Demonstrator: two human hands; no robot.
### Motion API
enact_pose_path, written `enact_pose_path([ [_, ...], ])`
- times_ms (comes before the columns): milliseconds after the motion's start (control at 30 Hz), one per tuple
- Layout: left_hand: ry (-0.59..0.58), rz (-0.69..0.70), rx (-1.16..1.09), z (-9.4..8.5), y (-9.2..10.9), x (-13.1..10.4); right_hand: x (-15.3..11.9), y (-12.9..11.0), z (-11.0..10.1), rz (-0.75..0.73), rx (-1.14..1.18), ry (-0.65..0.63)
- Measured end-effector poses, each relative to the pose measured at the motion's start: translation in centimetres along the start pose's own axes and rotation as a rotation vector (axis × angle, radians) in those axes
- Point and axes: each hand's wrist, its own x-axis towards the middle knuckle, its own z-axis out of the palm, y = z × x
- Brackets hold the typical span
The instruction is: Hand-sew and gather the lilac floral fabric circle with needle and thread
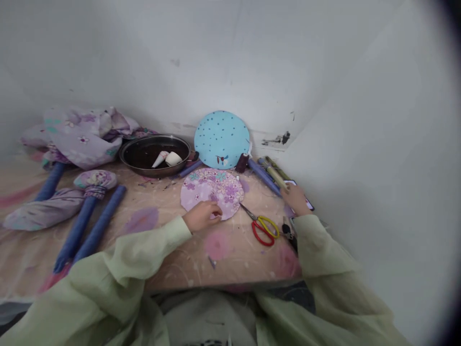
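Note:
My left hand (203,215) rests at the lower edge of a round purple floral fabric piece (212,190), its fingers curled together; anything between the fingertips is too small to name. At the right, my right hand (295,198) has its fingers closed at the near end of a pale green roll (276,176), over a phone-like object (309,204). Scissors (262,227) with one red and one yellow handle lie between the hands, blades pointing toward the floral piece. Behind that piece, a round light blue dotted piece (222,139) leans against the wall.
Left of centre sits a metal pan (154,170) holding white cones. Blue rolls (99,223) and bundled floral fabric (84,137) lie at the left. A dark thread spool (242,163) stands by the blue piece. Grey walls border the table (165,269) behind and right.

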Motion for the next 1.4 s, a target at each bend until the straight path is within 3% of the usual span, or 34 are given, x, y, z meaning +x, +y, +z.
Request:
enact_pose_path([
  [133, -0.001, -0.036, 0.066, 0.4, -2.1, -1.2, 0.3, 2.4, 0.2, 0.118, -0.020, 0.058],
  [267, 0.000, -0.047, 0.096, 0.6, -3.0, -1.5, 1.7, 3.4, 0.9, 0.116, -0.010, 0.028],
  [567, -0.028, -0.035, 0.083, 1.7, -4.3, -1.3, 3.4, -0.5, 4.4, 0.059, 0.007, 0.077],
  [700, -0.060, -0.031, 0.090, 1.9, -4.5, -1.2, 3.8, 0.0, 3.2, 0.077, 0.010, 0.121],
  [867, -0.109, -0.010, 0.105, 1.8, -4.4, -1.7, 3.1, 3.9, 0.4, 0.187, -0.013, 0.149],
  [1033, -0.126, -0.003, 0.104, 1.9, -4.7, -1.9, 2.1, 6.7, -0.3, 0.239, -0.002, 0.105],
  [1233, -0.116, 0.008, 0.103, 1.9, -5.0, -1.8, 1.6, 7.1, 0.1, 0.269, 0.054, 0.008],
  [1400, -0.086, 0.032, 0.098, 1.8, -5.1, -1.8, 1.3, 6.2, -0.8, 0.279, 0.105, 0.041],
])
